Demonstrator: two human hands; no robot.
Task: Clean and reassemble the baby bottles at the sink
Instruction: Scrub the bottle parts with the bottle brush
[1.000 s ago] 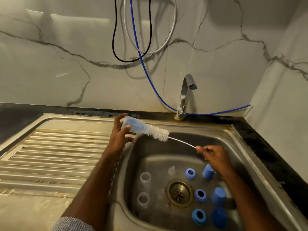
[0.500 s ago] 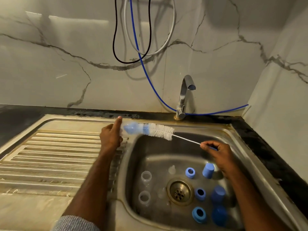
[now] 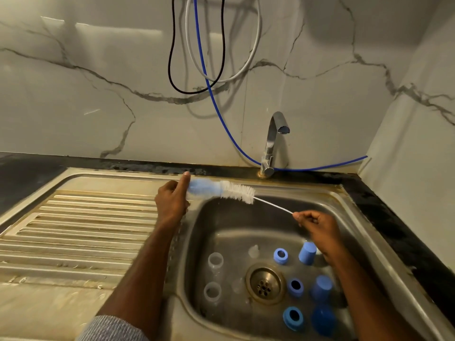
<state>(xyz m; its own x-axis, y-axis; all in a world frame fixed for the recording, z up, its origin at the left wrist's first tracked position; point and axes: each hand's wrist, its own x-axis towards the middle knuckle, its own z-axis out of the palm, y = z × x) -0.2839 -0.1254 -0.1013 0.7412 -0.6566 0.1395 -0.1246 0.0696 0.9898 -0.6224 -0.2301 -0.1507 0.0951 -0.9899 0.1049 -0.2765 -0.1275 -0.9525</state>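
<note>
My left hand [image 3: 172, 201] holds a small clear baby bottle [image 3: 204, 188] on its side over the sink's back left corner; the bottle looks blurred. A white bottle brush [image 3: 237, 192] sticks partly into its mouth, with the bristles mostly outside. My right hand [image 3: 316, 226] pinches the end of the brush's thin wire handle. In the steel sink basin [image 3: 221, 225] lie two clear bottles [image 3: 213, 276], several blue rings [image 3: 280, 256] and blue caps [image 3: 307, 253], and a clear teat [image 3: 253, 251].
The tap [image 3: 272, 141] stands behind the basin, with no water running. A blue hose [image 3: 216, 104] and black and white cables hang down the marble wall. A ribbed steel draining board [image 3: 81, 225] stretches to the left. The drain [image 3: 264, 284] sits in the basin's middle.
The bottle has swung up and left toward the sink's back rim, my left hand turning with it. My right hand has drawn the brush further out of the bottle.
</note>
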